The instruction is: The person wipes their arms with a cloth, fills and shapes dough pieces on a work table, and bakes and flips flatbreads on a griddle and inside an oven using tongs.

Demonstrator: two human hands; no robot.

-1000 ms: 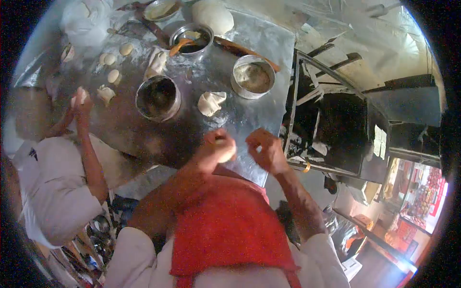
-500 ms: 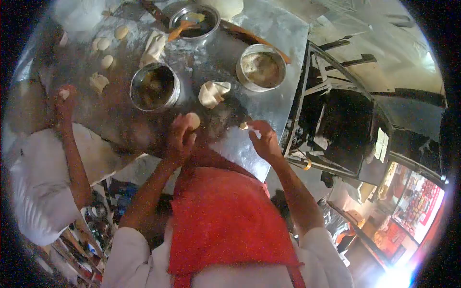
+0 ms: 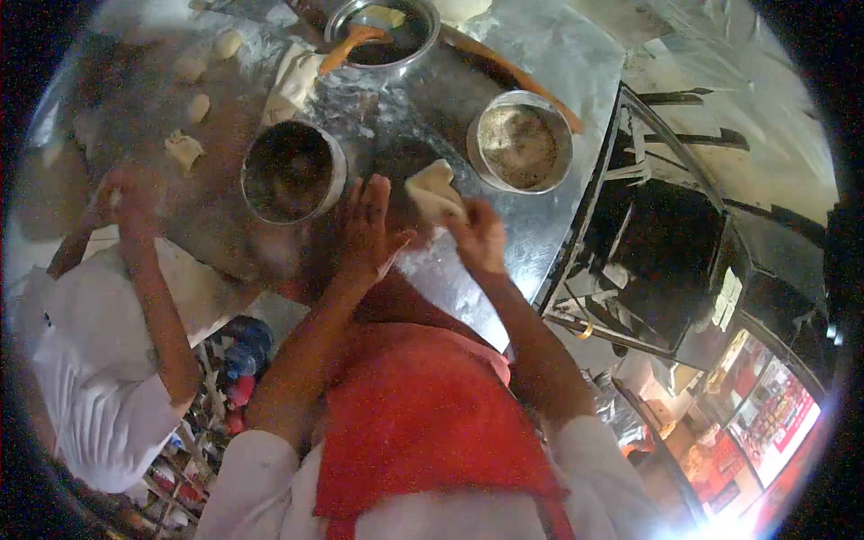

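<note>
In front of me a soft, folded piece of dough is raised at one edge above the metal table. My right hand has its fingers curled on the near right edge of this dough, slightly blurred. To the left, my left hand has its fingers stretched out, over the table beside a steel pot. What lies beneath its palm, if anything, is hidden. Right of the dough stands another steel pot with pale, floury contents.
A steel bowl holding a wooden-handled brush stands at the back. Dough balls and a folded dough piece lie left. A co-worker's blurred hands are at the left edge. A dark metal frame stands right.
My right hand has moved from a small pinched bit to the folded dough, which is now lifted and turned. My left fingers have straightened; the round dough piece they held is out of sight.
</note>
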